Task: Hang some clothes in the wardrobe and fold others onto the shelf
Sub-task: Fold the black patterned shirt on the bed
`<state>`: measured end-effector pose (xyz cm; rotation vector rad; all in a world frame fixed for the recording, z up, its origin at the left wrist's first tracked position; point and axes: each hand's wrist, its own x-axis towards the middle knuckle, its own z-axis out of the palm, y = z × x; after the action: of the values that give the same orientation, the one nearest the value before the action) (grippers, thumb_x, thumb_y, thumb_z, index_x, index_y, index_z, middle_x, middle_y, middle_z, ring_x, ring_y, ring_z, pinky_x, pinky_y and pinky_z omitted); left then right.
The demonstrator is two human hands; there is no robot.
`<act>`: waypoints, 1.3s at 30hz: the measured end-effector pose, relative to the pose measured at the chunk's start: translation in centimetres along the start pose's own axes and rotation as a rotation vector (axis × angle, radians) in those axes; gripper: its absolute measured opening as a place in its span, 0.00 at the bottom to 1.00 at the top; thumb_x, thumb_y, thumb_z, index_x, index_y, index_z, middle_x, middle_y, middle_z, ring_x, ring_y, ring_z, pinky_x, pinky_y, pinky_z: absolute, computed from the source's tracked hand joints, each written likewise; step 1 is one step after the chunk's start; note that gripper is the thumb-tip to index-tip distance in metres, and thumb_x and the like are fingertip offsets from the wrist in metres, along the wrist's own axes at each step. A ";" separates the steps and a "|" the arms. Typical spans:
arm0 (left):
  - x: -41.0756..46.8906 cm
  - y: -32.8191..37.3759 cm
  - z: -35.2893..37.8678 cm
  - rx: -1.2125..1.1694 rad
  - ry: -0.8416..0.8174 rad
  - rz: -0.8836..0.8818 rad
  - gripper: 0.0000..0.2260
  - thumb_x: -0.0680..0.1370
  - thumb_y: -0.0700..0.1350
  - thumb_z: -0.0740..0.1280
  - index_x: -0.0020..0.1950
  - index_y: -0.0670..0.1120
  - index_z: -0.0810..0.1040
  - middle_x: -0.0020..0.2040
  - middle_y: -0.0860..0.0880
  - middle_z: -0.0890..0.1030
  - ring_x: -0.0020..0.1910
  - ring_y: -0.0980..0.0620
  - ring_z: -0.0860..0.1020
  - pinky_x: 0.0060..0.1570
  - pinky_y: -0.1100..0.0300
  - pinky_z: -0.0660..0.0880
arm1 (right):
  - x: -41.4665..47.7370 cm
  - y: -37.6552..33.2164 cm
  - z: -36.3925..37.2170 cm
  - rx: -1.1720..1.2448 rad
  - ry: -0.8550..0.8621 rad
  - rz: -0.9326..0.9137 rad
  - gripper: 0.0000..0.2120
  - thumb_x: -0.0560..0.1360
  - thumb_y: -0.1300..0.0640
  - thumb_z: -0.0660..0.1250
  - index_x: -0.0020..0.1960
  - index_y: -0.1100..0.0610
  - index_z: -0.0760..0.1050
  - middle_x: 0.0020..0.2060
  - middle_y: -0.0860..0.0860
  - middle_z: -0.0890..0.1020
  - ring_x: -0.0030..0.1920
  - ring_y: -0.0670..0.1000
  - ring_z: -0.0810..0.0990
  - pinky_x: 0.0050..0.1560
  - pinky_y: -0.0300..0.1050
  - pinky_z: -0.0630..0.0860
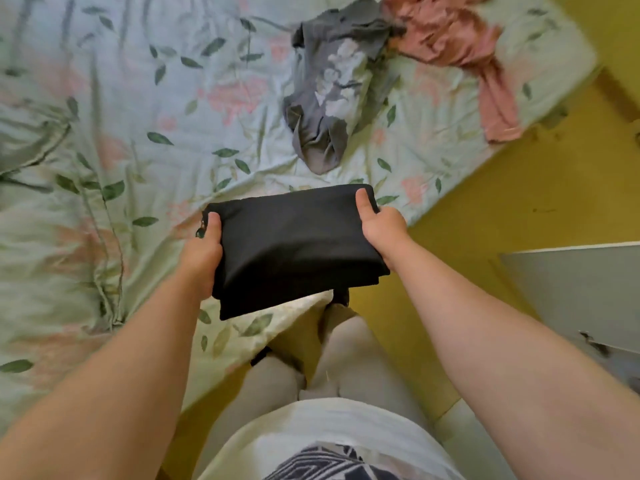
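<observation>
A black garment, folded into a flat rectangle, is held up over the near corner of the bed. My left hand grips its left edge with the thumb on top. My right hand grips its right edge the same way, thumb lying on the cloth. The fingers of both hands are hidden under the fabric. A crumpled grey garment with a pale print lies further back on the bed. A crumpled pink garment lies to its right, near the bed's far corner.
The bed has a pale floral sheet and fills the left and upper view. Yellow floor runs along its right side. A grey-white panel stands at the right edge. My legs stand at the bed's corner.
</observation>
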<state>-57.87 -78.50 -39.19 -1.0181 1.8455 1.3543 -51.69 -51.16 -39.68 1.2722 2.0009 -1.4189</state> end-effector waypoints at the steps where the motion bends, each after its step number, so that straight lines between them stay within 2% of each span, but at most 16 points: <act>1: -1.1 1.8 0.8 0.060 -0.003 0.064 0.34 0.76 0.71 0.60 0.68 0.46 0.72 0.60 0.48 0.79 0.52 0.46 0.79 0.42 0.57 0.76 | -0.6 -0.5 -1.6 0.023 0.026 -0.008 0.34 0.73 0.25 0.56 0.47 0.58 0.76 0.46 0.54 0.81 0.47 0.56 0.81 0.54 0.53 0.79; 5: -5.3 8.5 4.9 0.224 -0.089 0.193 0.38 0.75 0.73 0.57 0.64 0.40 0.71 0.56 0.45 0.76 0.48 0.43 0.78 0.41 0.55 0.74 | -3.4 -2.9 -9.1 0.167 0.167 -0.068 0.34 0.74 0.27 0.57 0.51 0.58 0.76 0.48 0.54 0.82 0.47 0.55 0.82 0.53 0.53 0.80; 7: -7.9 11.7 7.5 0.225 -0.164 0.259 0.39 0.74 0.73 0.58 0.65 0.40 0.72 0.56 0.45 0.77 0.51 0.42 0.78 0.44 0.53 0.75 | -4.7 -4.1 -13.3 0.200 0.256 -0.097 0.32 0.77 0.30 0.56 0.51 0.60 0.76 0.46 0.54 0.81 0.43 0.53 0.80 0.44 0.47 0.77; 9: -10.5 14.6 10.7 0.234 -0.234 0.320 0.39 0.73 0.74 0.59 0.66 0.41 0.72 0.56 0.45 0.78 0.52 0.42 0.79 0.45 0.52 0.76 | -5.8 -5.1 -17.9 0.220 0.350 -0.137 0.31 0.79 0.33 0.55 0.53 0.62 0.75 0.41 0.52 0.78 0.38 0.50 0.76 0.38 0.45 0.71; 12: -14.5 18.5 15.9 0.244 -0.309 0.430 0.38 0.74 0.73 0.60 0.66 0.41 0.72 0.57 0.45 0.78 0.52 0.43 0.78 0.50 0.51 0.76 | -7.4 -6.2 -24.7 0.242 0.483 -0.201 0.27 0.80 0.34 0.54 0.55 0.57 0.74 0.41 0.48 0.77 0.40 0.48 0.75 0.42 0.46 0.70; 16: -19.6 22.5 22.4 0.300 -0.357 0.612 0.35 0.74 0.73 0.58 0.64 0.45 0.72 0.58 0.46 0.75 0.51 0.45 0.76 0.57 0.54 0.72 | -9.9 -6.9 -32.8 0.278 0.618 -0.224 0.30 0.79 0.31 0.53 0.52 0.58 0.76 0.43 0.52 0.79 0.43 0.52 0.78 0.37 0.45 0.71; 18: -22.5 24.3 25.3 0.331 -0.387 0.650 0.47 0.65 0.82 0.56 0.66 0.45 0.74 0.62 0.45 0.77 0.60 0.42 0.76 0.66 0.49 0.69 | -11.5 -6.9 -36.3 0.293 0.704 -0.239 0.30 0.78 0.31 0.53 0.46 0.58 0.75 0.40 0.53 0.79 0.42 0.54 0.78 0.39 0.46 0.72; 19: -23.8 25.1 26.6 0.326 -0.411 0.670 0.49 0.64 0.82 0.55 0.67 0.45 0.74 0.63 0.44 0.77 0.62 0.40 0.75 0.67 0.45 0.70 | -12.4 -6.8 -37.8 0.306 0.740 -0.237 0.30 0.78 0.31 0.53 0.45 0.58 0.75 0.40 0.53 0.79 0.42 0.54 0.78 0.40 0.47 0.72; 21: -26.6 26.3 29.1 0.315 -0.482 0.726 0.41 0.72 0.76 0.57 0.68 0.43 0.73 0.61 0.43 0.78 0.58 0.41 0.77 0.63 0.46 0.74 | -14.4 -6.4 -40.5 0.334 0.794 -0.238 0.30 0.78 0.30 0.53 0.46 0.57 0.76 0.41 0.54 0.80 0.43 0.54 0.79 0.42 0.48 0.75; 24: -30.7 27.1 32.8 0.343 -0.571 0.828 0.30 0.78 0.69 0.58 0.62 0.44 0.74 0.49 0.48 0.78 0.45 0.48 0.77 0.44 0.57 0.75 | -17.5 -5.2 -43.6 0.393 0.897 -0.228 0.30 0.77 0.29 0.53 0.51 0.55 0.77 0.45 0.53 0.81 0.46 0.53 0.80 0.49 0.51 0.79; 26: -34.5 26.9 34.6 0.356 -0.656 0.891 0.26 0.79 0.67 0.57 0.56 0.45 0.76 0.43 0.50 0.75 0.39 0.53 0.74 0.36 0.63 0.70 | -20.2 -4.1 -45.3 0.410 0.997 -0.196 0.30 0.77 0.30 0.52 0.52 0.54 0.76 0.46 0.51 0.80 0.47 0.52 0.80 0.48 0.49 0.79; 28: -38.0 26.6 36.4 0.403 -0.739 0.931 0.27 0.79 0.67 0.57 0.55 0.44 0.77 0.45 0.47 0.76 0.37 0.53 0.72 0.32 0.62 0.67 | -23.3 -2.7 -47.0 0.423 1.105 -0.185 0.28 0.78 0.31 0.52 0.49 0.54 0.75 0.43 0.51 0.79 0.44 0.51 0.79 0.41 0.46 0.75; 30: -41.5 26.1 38.4 0.418 -0.839 0.959 0.30 0.77 0.69 0.59 0.57 0.42 0.76 0.52 0.44 0.79 0.40 0.50 0.76 0.33 0.58 0.69 | -26.5 -1.1 -48.6 0.427 1.211 -0.167 0.28 0.79 0.32 0.51 0.44 0.56 0.74 0.39 0.52 0.77 0.41 0.52 0.78 0.37 0.45 0.72; 34: -49.1 24.6 41.6 0.455 -1.034 0.964 0.31 0.75 0.71 0.59 0.58 0.44 0.76 0.48 0.46 0.79 0.43 0.47 0.79 0.34 0.56 0.72 | -32.9 1.6 -51.7 0.422 1.420 -0.109 0.29 0.79 0.32 0.50 0.37 0.56 0.69 0.34 0.51 0.73 0.37 0.52 0.74 0.35 0.46 0.68; 37: -55.3 23.3 43.9 0.491 -1.149 1.028 0.32 0.74 0.73 0.59 0.60 0.46 0.75 0.51 0.46 0.80 0.47 0.45 0.80 0.37 0.55 0.75 | -37.6 3.4 -53.9 0.417 1.586 -0.066 0.28 0.80 0.32 0.51 0.33 0.54 0.63 0.30 0.50 0.67 0.33 0.51 0.68 0.33 0.47 0.61; 39: -59.2 22.3 45.6 0.510 -1.223 1.061 0.34 0.74 0.73 0.58 0.62 0.45 0.75 0.53 0.46 0.80 0.49 0.44 0.80 0.43 0.52 0.77 | -40.8 4.6 -55.4 0.396 1.689 -0.031 0.28 0.80 0.33 0.50 0.34 0.55 0.64 0.31 0.50 0.68 0.34 0.51 0.69 0.33 0.47 0.61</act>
<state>-45.16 -17.90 8.21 1.0503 1.4716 1.3388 -16.13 -20.11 10.61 3.3049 2.4808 -0.5588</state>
